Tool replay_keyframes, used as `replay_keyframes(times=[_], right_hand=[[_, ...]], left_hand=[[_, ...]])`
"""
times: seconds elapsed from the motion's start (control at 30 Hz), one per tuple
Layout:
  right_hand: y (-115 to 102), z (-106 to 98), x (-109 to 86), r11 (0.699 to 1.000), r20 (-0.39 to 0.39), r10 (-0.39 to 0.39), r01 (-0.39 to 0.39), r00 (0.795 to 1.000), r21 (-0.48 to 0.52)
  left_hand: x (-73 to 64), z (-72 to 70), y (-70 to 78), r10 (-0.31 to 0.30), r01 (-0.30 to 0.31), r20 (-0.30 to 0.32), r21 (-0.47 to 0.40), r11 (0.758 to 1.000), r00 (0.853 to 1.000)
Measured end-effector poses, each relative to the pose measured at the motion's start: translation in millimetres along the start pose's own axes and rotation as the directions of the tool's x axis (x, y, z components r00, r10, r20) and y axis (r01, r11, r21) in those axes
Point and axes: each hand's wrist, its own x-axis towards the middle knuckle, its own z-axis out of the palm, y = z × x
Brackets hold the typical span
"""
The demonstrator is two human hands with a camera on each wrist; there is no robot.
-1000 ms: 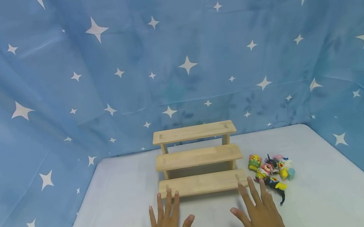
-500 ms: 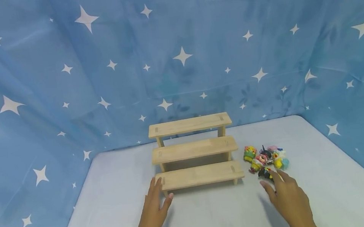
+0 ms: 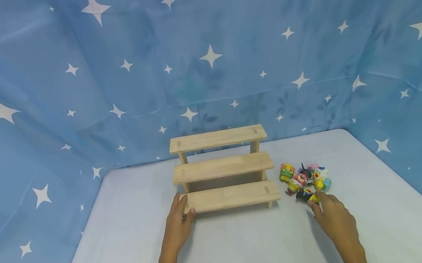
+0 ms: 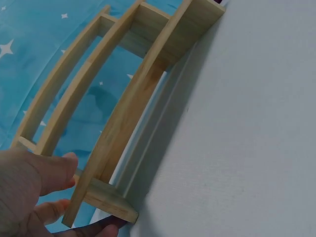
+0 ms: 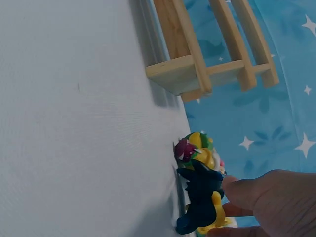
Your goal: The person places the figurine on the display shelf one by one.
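A three-step wooden display stand [image 3: 225,197] is at the middle of the white table. My left hand [image 3: 178,224] holds the left end of its lowest step, thumb at the front and fingers round the end. In the left wrist view that hand [image 4: 34,187] has its fingertips by the stand's leg [image 4: 111,200]. My right hand [image 3: 334,217] pinches a black and yellow toy figurine [image 5: 202,195], thumb on one side and fingers partly hidden behind it. Further figurines, one green and yellow [image 3: 287,171] and one with a pink face [image 3: 299,180], lie just beyond.
The white table [image 3: 246,247] extends around the stand. A blue curtain [image 3: 202,61] with white stars hangs close behind the stand and along both sides. A white and yellow figurine [image 3: 318,179] lies at the right of the pile.
My hands have parted from flat, spread positions before the stand. The left has moved to the lowest step's left end and holds it; the right has reached the figurines and pinches the black one.
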Motion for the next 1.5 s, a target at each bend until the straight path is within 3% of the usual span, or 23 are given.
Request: replay_keyframes(times=[0.2,0.4,0.57,0.8,1.0,1.23,1.33,1.5], right_hand=[[4.6,6.8,5.6,0.994,-0.003,0.052,-0.052,0.999,0.095],[12.7,16.1,9.9,0.975,-0.072,0.069,-0.052,0.995,0.218],[13.6,18.5,12.4,0.953,-0.094,0.086,-0.055,0.992,0.297],[15.7,15.7,14.8,0.913,0.022,0.116,-0.115,0.993,0.391],[20.4,10.5,15.9,0.925,0.118,0.094,-0.13,0.989,0.358],[20.5,6.9,22.1,0.927,0.217,0.078,-0.151,0.973,0.343],[20.4,7.6,23.4,0.919,0.241,0.084,-0.169,0.967,0.357],[18.5,6.8,21.6,0.922,0.215,0.096,-0.168,0.972,0.348]], left_hand=[[8.5,2.0,-7.1,-0.033,0.033,-0.007,-0.017,0.999,0.999],[8.2,7.2,-14.9,-0.069,0.067,-0.027,-0.063,0.996,0.997],[7.8,8.9,-18.3,-0.058,0.055,-0.046,-0.074,0.996,0.997],[8.1,7.3,-18.5,-0.064,0.061,-0.038,-0.072,0.996,0.997],[7.5,10.1,-17.5,-0.046,0.044,-0.029,-0.059,0.997,0.999],[6.9,9.4,-17.1,-0.069,0.067,-0.028,-0.088,0.994,0.997],[7.0,8.9,-17.3,-0.058,0.054,-0.035,-0.09,0.994,0.998],[6.9,9.5,-17.2,-0.036,0.033,-0.029,-0.089,0.995,0.999]])
